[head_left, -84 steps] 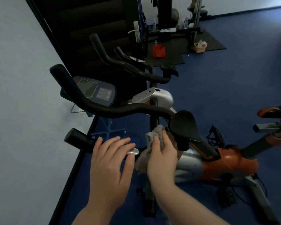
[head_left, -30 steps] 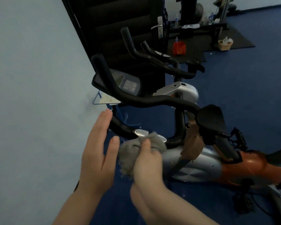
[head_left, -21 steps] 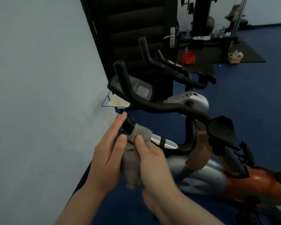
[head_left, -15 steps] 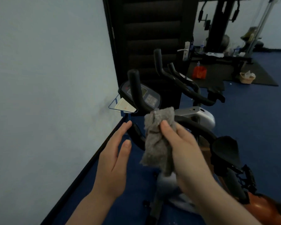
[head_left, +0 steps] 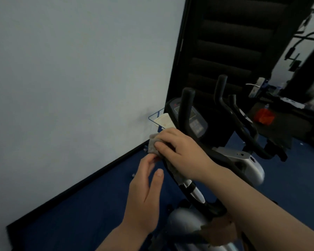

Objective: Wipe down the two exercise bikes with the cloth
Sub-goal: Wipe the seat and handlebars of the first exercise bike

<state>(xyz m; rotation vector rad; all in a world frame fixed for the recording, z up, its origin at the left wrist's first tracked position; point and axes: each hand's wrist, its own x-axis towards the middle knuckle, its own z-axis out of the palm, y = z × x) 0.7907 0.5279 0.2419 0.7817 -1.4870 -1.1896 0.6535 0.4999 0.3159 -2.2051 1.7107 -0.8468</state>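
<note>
While right hand point(head_left: 178, 151) presses cloth point(head_left: 153, 146) — left hand point(head_left: 145, 194) open.

A pale wall point(head_left: 71, 69) meets blue floor point(head_left: 91, 211) along a black skirting point(head_left: 91, 175). A dark door point(head_left: 230, 42) stands right of the wall. A red bag point(head_left: 265, 115) lies beyond.

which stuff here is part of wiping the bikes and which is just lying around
Job: cloth, right hand, left hand, near bike, far bike.

Lying about: red thing, card in wall holder, door.
</note>
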